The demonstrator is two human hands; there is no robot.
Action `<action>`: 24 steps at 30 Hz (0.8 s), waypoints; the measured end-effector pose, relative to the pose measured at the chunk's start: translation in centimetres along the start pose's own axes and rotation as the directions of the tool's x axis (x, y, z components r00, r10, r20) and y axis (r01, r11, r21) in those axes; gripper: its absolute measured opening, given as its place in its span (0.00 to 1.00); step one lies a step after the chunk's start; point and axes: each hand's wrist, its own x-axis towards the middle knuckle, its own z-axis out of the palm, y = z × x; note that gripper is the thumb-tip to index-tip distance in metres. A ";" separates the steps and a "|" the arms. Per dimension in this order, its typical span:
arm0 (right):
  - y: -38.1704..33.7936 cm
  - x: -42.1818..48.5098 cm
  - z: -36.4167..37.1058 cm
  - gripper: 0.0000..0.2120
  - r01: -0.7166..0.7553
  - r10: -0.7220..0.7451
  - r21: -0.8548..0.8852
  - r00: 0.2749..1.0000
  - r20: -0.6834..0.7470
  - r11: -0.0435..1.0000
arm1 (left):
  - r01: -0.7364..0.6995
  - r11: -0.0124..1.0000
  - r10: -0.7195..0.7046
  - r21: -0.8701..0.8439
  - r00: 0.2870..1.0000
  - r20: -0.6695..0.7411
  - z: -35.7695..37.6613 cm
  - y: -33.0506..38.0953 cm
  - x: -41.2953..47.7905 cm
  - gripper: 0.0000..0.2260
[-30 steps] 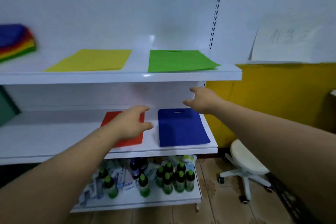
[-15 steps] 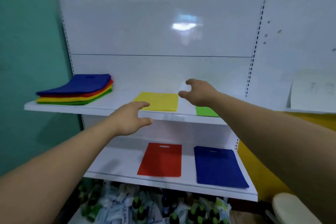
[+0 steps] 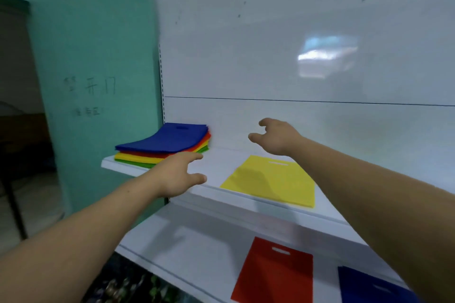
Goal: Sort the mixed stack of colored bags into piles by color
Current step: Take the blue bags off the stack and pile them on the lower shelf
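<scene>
On the white upper shelf (image 3: 216, 163) beside a teal door (image 3: 98, 56), the mixed stack (image 3: 167, 144) lies at the left end, a yellow bag (image 3: 270, 182) to its right and a red bag (image 3: 273, 273) on the lower shelf (image 3: 197, 241), while the left hand (image 3: 177, 177) and right hand (image 3: 277, 136) hover, each grip wide, holding nothing.

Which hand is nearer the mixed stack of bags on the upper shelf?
Left. The left hand is by the mixed stack, at its front right corner; the right hand hangs farther right, near the yellow bag.

Stack (image 3: 170, 142) lies left of single bag (image 3: 270, 182) on upper shelf (image 3: 221, 162).
</scene>
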 end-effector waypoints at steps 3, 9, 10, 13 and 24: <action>-1.4 3.3 2.0 0.31 0.032 -0.032 0.016 0.999 0.025 0.999 | 0.054 0.998 -0.054 0.012 0.999 -0.006 -0.1 -2.5 1.5 0.29; -4.8 8.5 6.7 0.30 0.069 -0.071 0.029 0.996 0.062 0.997 | 0.100 0.995 -0.100 -0.002 0.995 -0.023 -0.5 -8.2 4.4 0.29; -5.5 9.3 7.6 0.29 0.065 -0.068 0.037 0.996 0.063 0.997 | 0.100 0.995 -0.100 -0.009 0.995 -0.022 -0.6 -9.3 4.9 0.29; -7.8 11.7 10.2 0.27 0.067 -0.069 0.038 0.996 0.061 0.997 | 0.088 0.996 -0.088 -0.011 0.995 -0.038 -1.0 -13.0 6.5 0.28; -15.5 20.7 20.2 0.31 -0.068 0.069 -0.013 0.995 0.065 0.998 | 0.070 0.997 -0.069 -0.045 0.997 0.025 -5.2 -29.9 14.5 0.27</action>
